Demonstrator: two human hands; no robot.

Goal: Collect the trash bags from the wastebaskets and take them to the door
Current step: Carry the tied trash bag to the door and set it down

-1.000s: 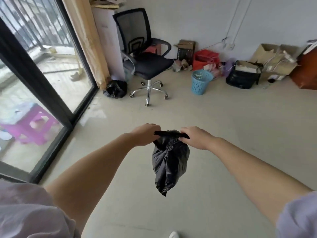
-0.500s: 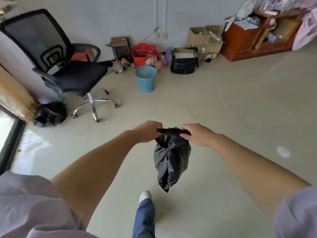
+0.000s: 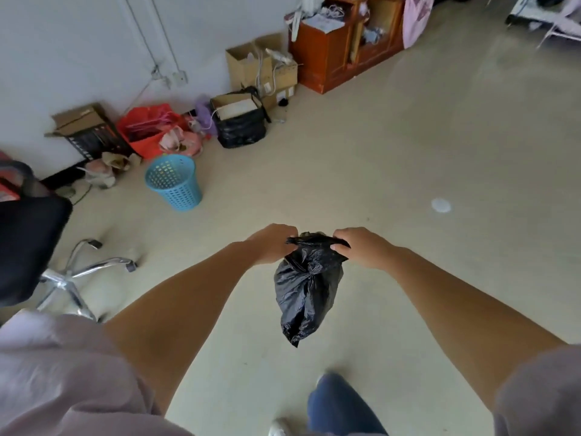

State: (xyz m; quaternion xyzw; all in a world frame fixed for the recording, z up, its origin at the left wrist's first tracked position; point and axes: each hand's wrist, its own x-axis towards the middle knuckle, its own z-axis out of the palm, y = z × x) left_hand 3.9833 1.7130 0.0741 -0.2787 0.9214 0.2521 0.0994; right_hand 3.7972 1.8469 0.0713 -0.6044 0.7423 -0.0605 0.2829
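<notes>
Turning right with trash bag (image 3: 306, 287) pinched at top by left hand (image 3: 273, 247) and right hand (image 3: 361, 248); blue wastebasket (image 3: 174, 182) now at 10 o'clock, window gone; likely heading doorward.

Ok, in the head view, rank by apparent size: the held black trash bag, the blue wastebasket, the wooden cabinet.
1. wooden cabinet
2. black trash bag and blue wastebasket: look alike in size; the bag hangs nearer the camera, so unranked.
</notes>
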